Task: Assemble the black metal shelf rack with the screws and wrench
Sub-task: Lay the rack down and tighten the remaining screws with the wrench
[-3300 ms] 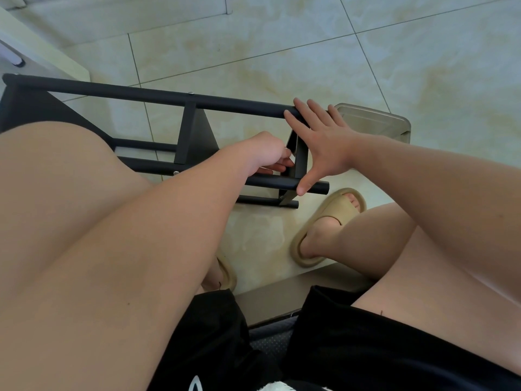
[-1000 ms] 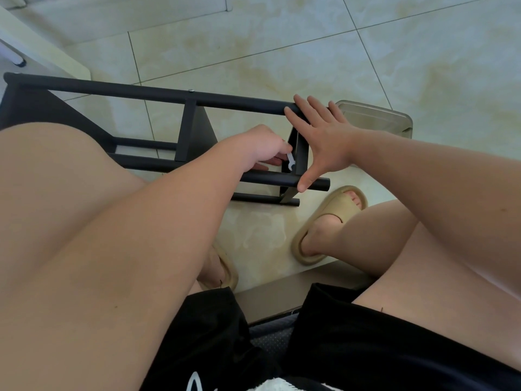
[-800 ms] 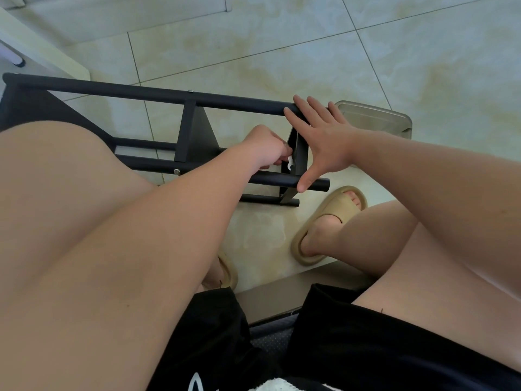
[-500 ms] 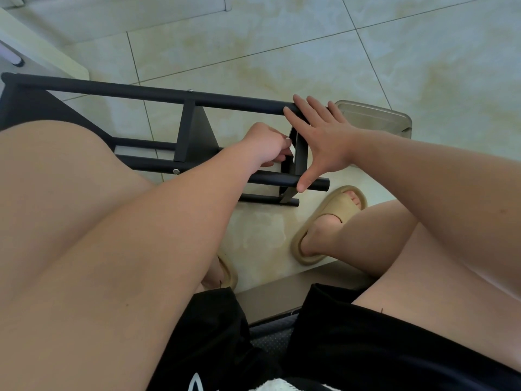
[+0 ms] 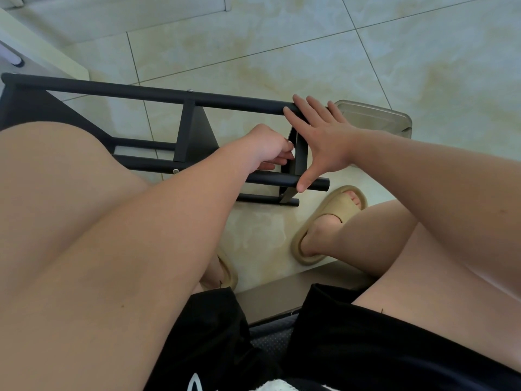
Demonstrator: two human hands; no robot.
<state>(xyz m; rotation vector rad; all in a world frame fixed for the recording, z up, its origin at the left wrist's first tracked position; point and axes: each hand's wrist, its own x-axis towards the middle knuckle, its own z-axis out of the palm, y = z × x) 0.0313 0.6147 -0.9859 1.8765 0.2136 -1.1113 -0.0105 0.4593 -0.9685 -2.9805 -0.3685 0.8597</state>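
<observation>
The black metal rack (image 5: 141, 93) lies on its side on the tiled floor, between my knees. My right hand (image 5: 324, 139) lies flat against its right end, with straight fingers on the upper rail and the thumb on the lower rail (image 5: 270, 179). My left hand (image 5: 267, 145) is curled at the upright end bracket (image 5: 301, 159), its fingertips pinching a small wrench that they almost wholly hide. Silver screw heads show on the upper rail (image 5: 190, 91) and the lower rail (image 5: 176, 171).
A grey lidded container (image 5: 375, 117) stands on the floor just behind my right hand. My feet in tan sandals (image 5: 332, 218) rest under the rack's end. A white furniture edge (image 5: 42, 52) runs along the far left.
My left hand has turned slightly at the end bracket. The small pale wrench seen below its fingers a second ago is now hidden. My right hand and the rack stay put.
</observation>
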